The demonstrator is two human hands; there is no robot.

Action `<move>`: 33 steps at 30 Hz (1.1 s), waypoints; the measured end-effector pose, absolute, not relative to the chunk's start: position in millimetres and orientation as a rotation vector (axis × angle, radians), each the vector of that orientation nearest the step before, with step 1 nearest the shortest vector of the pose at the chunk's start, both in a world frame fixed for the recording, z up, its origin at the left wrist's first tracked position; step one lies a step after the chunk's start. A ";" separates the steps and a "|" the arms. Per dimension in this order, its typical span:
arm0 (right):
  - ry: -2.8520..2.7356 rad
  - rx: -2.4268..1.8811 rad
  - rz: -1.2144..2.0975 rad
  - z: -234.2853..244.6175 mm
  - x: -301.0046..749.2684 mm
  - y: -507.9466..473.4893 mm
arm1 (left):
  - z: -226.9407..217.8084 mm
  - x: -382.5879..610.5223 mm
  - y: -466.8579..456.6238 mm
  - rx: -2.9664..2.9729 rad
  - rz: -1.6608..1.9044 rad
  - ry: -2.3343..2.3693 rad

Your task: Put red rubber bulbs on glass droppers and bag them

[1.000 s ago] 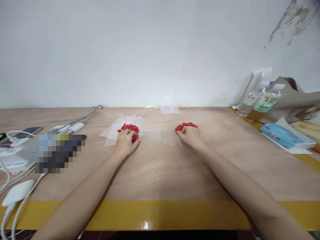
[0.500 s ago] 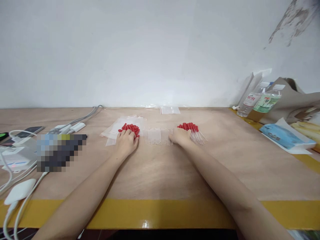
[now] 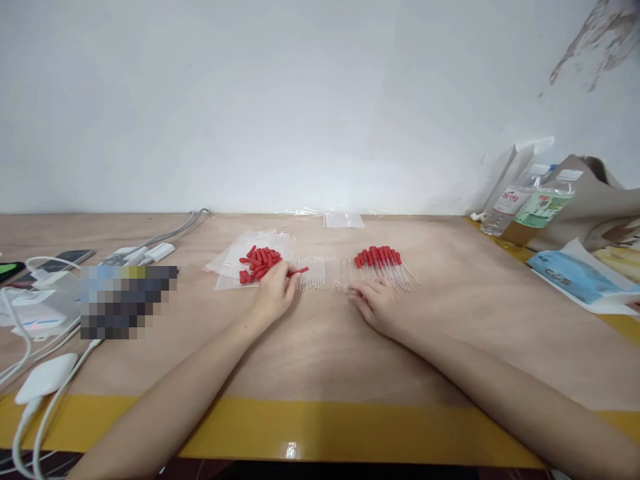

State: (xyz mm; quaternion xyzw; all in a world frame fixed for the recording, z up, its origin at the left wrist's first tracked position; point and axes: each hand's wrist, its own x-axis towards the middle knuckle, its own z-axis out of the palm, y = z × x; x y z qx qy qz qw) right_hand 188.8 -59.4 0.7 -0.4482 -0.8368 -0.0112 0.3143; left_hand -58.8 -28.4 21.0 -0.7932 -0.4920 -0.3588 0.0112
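Note:
My left hand (image 3: pixel 277 291) pinches a red rubber dropper bulb (image 3: pixel 302 271), which sticks out to the right from the fingertips. Just behind that hand, a pile of loose red bulbs (image 3: pixel 259 259) lies on clear plastic bags (image 3: pixel 227 257). Between the hands is a row of thin clear dropper tubes (image 3: pixel 315 272), side by side. My right hand (image 3: pixel 377 300) is closed around one such tube, whose end pokes out leftward from the fingers; the rest of it is hidden. Beyond that hand lie several droppers (image 3: pixel 383 257) with red bulbs fitted on their tubes.
Chargers and white cables (image 3: pixel 50 313) crowd the left side, beside a pixelated dark object (image 3: pixel 130 303). At the right stand two bottles (image 3: pixel 543 203) and a blue tissue pack (image 3: pixel 575 275). Another clear bag (image 3: pixel 344 221) lies by the wall.
My left hand has come rightward from the bulb pile with one red bulb in its fingers. My right hand has drawn back from the tube row toward me, with a tube in it.

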 end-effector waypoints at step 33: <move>-2.265 -0.973 0.025 -2.2 195.0 -59.1 | 8.5 -22.2 -51.2 -3.249 -1.291 -1.449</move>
